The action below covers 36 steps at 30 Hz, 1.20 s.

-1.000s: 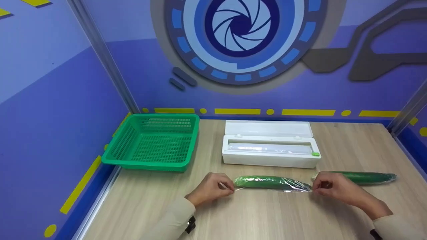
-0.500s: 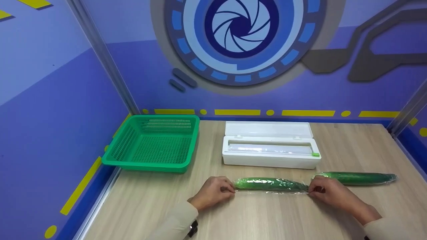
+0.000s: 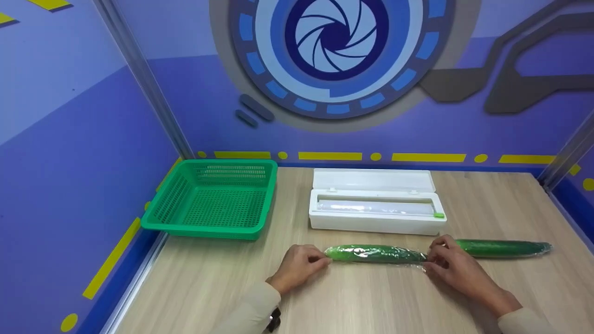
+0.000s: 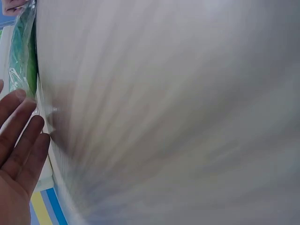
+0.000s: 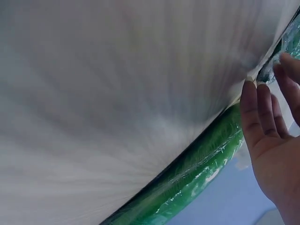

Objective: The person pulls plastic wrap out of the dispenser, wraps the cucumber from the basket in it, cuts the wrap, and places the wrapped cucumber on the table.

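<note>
A green cucumber wrapped in clear film [image 3: 376, 254] lies across the wooden table [image 3: 352, 301] in front of me. My left hand [image 3: 301, 264] rests at its left end; in the left wrist view its fingers [image 4: 21, 136] lie straight against the film beside the cucumber [image 4: 26, 56]. My right hand [image 3: 445, 264] lies over the right end, and its fingers [image 5: 258, 117] are stretched out with their tips on the twisted film end [image 5: 265, 72]. Whether the thumb pinches the film is unclear.
A second shiny green cucumber [image 3: 503, 248] lies just right of my right hand, long and close in the right wrist view [image 5: 201, 164]. A white film dispenser box [image 3: 376, 204] stands open behind. A green mesh basket [image 3: 211, 199] sits at the back left by the wall.
Both hands pinched the film ends with the cucumber raised slightly; now it lies on the table, the hands have moved in against its ends and their fingers have flattened.
</note>
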### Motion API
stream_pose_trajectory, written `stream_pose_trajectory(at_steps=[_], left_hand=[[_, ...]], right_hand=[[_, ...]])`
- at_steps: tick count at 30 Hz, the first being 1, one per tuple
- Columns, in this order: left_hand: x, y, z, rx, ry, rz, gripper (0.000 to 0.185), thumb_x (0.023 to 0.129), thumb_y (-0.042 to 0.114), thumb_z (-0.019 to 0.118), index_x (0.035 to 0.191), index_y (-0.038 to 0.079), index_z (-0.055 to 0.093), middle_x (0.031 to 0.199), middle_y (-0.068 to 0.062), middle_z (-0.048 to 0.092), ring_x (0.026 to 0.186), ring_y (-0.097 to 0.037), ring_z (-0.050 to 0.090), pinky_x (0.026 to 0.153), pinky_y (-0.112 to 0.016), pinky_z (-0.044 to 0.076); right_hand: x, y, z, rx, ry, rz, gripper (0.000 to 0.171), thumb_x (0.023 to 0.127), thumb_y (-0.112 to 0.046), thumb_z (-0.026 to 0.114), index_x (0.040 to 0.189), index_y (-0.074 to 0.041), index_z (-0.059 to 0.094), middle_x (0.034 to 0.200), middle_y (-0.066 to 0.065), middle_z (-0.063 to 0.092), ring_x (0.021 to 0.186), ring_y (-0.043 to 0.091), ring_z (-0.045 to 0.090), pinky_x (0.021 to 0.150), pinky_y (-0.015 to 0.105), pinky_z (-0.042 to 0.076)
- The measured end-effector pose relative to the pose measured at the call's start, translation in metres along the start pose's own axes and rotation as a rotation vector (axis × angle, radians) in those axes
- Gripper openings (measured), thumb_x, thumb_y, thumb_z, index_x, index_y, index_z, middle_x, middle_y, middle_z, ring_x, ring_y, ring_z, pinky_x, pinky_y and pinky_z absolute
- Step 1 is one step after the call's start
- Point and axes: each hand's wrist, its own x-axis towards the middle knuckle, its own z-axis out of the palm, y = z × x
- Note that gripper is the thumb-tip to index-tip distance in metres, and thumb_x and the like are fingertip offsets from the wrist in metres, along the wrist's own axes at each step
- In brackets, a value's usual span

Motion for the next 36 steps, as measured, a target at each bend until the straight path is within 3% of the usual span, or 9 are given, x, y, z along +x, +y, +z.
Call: stream_pose_trajectory(at_steps=[6,9,12,19,24,27,32,36], left_hand=[[0.002,0.001,0.007,0.028,0.07,-0.062,0.013,0.09,0.019,0.088,0.09,0.017,0.075,0.085,0.014,0.072,0.08,-0.001,0.063,0.075,-0.024,0.052],[0.005,0.003,0.01,0.036,0.098,-0.104,0.028,0.087,0.017,0.09,0.1,0.016,0.066,0.088,0.011,0.074,0.081,-0.003,0.067,0.076,-0.026,0.053],[0.009,0.003,0.012,0.027,0.103,-0.119,0.037,0.085,0.013,0.091,0.111,0.014,0.064,0.087,0.009,0.075,0.08,-0.004,0.068,0.077,-0.028,0.054],[0.013,0.001,0.012,-0.021,0.093,-0.117,0.03,0.085,0.009,0.091,0.109,0.016,0.074,0.083,0.011,0.07,0.077,-0.002,0.063,0.074,-0.026,0.052],[0.014,0.001,0.013,0.022,0.106,-0.086,0.026,0.084,0.013,0.092,0.104,0.015,0.075,0.097,0.006,0.066,0.087,-0.01,0.065,0.078,-0.026,0.052],[0.015,0.001,0.013,-0.006,0.085,-0.068,0.024,0.086,0.011,0.09,0.103,0.014,0.073,0.102,0.006,0.068,0.092,-0.014,0.068,0.082,-0.027,0.055],[0.014,-0.001,0.012,-0.103,0.066,-0.065,0.022,0.088,0.009,0.088,0.104,0.011,0.073,0.095,0.006,0.073,0.087,-0.007,0.069,0.08,-0.027,0.057],[0.013,-0.001,0.011,-0.122,0.067,-0.052,0.022,0.089,0.014,0.087,0.108,0.012,0.075,0.093,0.006,0.075,0.083,-0.003,0.068,0.078,-0.026,0.056]], right_hand=[[0.003,-0.004,0.002,0.033,-0.039,0.089,0.035,0.083,-0.004,0.09,0.095,-0.017,0.06,0.093,-0.008,0.056,0.079,0.006,0.054,0.066,0.028,0.048],[0.005,-0.005,0.002,0.058,-0.084,0.114,0.033,0.086,-0.003,0.088,0.099,-0.014,0.06,0.087,-0.008,0.058,0.077,0.006,0.053,0.065,0.029,0.047],[0.005,-0.004,0.002,0.057,-0.106,0.081,0.03,0.088,-0.003,0.086,0.102,-0.015,0.063,0.088,-0.01,0.061,0.078,0.004,0.055,0.066,0.029,0.049],[0.004,-0.002,0.001,0.049,-0.103,0.003,0.024,0.092,-0.001,0.081,0.105,-0.018,0.07,0.099,-0.012,0.067,0.086,0.003,0.059,0.073,0.031,0.054],[0.003,-0.001,0.0,0.049,-0.082,-0.054,0.02,0.094,-0.002,0.079,0.104,-0.018,0.072,0.099,-0.013,0.067,0.087,0.003,0.059,0.074,0.03,0.053],[0.002,-0.002,0.0,0.05,-0.068,-0.079,0.016,0.095,-0.006,0.079,0.103,-0.018,0.073,0.097,-0.012,0.067,0.087,0.003,0.06,0.073,0.03,0.053],[0.001,-0.003,-0.001,0.023,-0.105,-0.041,0.024,0.091,-0.025,0.086,0.111,-0.017,0.075,0.103,-0.012,0.062,0.087,0.006,0.058,0.074,0.031,0.052],[0.002,-0.005,-0.001,-0.019,-0.13,-0.016,0.025,0.088,-0.022,0.088,0.109,-0.018,0.076,0.102,-0.012,0.057,0.087,0.005,0.056,0.073,0.031,0.052]])
